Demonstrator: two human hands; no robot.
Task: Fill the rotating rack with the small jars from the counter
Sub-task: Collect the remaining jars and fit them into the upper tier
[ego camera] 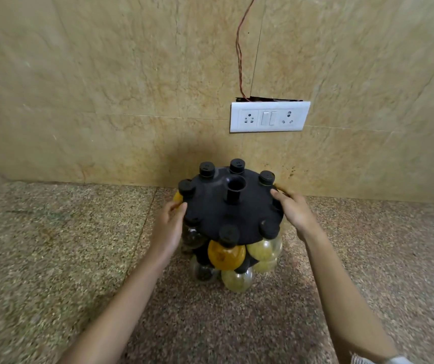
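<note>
A black rotating rack (218, 206) stands on the speckled granite counter (52, 245) close to the wall. Several small clear jars with black caps hang around its top disc, and more sit in a lower tier. One jar at the front holds orange powder (226, 254); others hold pale yellow (264, 249) and dark contents (192, 236). My left hand (169, 227) grips the disc's left edge. My right hand (293, 211) grips its right edge. No loose jar is visible on the counter.
A beige marble wall rises right behind the rack. A white socket and switch plate (269, 116) is fixed on it, with a thin red wire (239, 53) running up from its top. A tube (235, 190) stands at the rack's centre.
</note>
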